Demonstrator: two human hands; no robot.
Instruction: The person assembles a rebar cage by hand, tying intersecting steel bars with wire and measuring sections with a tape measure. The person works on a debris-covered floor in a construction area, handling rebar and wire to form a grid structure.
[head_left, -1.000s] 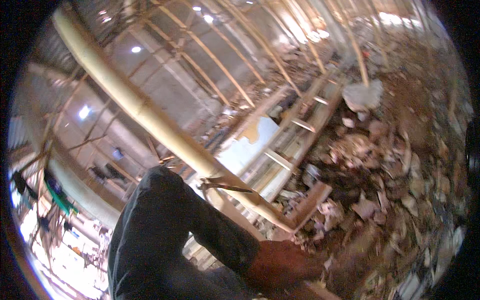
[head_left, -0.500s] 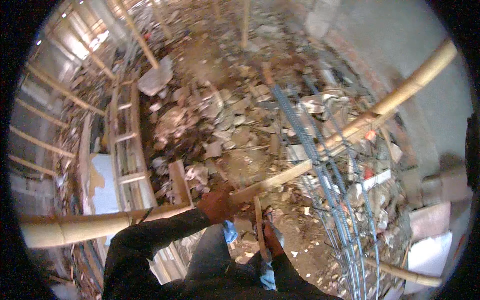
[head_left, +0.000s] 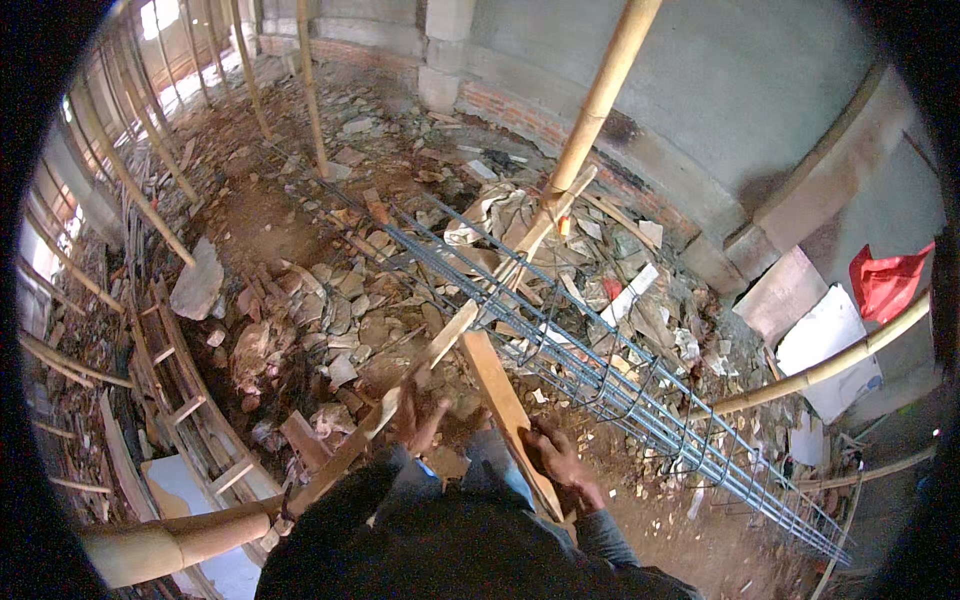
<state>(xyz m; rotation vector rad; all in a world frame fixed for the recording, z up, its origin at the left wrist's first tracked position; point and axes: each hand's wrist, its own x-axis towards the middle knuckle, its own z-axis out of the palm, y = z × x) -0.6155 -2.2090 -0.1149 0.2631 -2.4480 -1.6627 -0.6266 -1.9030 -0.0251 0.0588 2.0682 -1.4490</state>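
My right hand (head_left: 562, 458) is closed around the side of a short, flat wooden plank (head_left: 493, 385), which slants up and away from my body. To its left, my left hand (head_left: 422, 428) is low beside a long, narrow wood strip (head_left: 340, 465). Its thumb stands apart from the fingers, which are partly hidden and a little blurred; I see nothing held in it. The strip runs diagonally away from me, between a thick bamboo pole (head_left: 180, 545) at the lower left and another bamboo pole (head_left: 600, 110) at the upper right. The plank's far end lies close to the strip.
A long cage of steel rebar (head_left: 600, 370) stretches diagonally across the right side. Rubble (head_left: 350, 310) covers the ground. A wooden ladder (head_left: 185, 410) lies at left, near upright bamboo props (head_left: 310, 90). Boards (head_left: 820, 340) and a red sheet (head_left: 890, 280) rest by the grey wall (head_left: 740, 90).
The view has swung, so the rebar and far pole appear turned. The plank has risen and tilted toward the strip in my right hand. My left hand has come lower, off the strip.
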